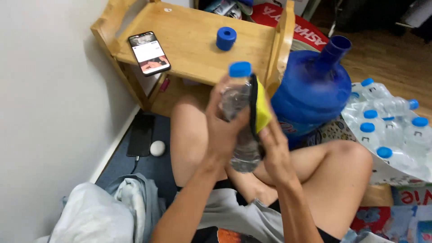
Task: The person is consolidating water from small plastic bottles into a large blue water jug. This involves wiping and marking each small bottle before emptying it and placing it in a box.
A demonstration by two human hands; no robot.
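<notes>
My left hand (223, 130) grips a clear plastic water bottle (240, 101) with a blue cap around its middle, holding it upright above my crossed legs. My right hand (273, 146) presses a yellow sponge with a dark scouring side (258, 108) against the bottle's right side. The bottle's lower end shows below my hands.
A low wooden shelf (189, 49) stands ahead with a smartphone (149, 52) and a blue cap-like ring (226, 38) on it. A large blue water jug (312, 87) sits to the right, beside a wrapped pack of small bottles (391, 130). White wall on the left; cloth (103, 211) on the floor.
</notes>
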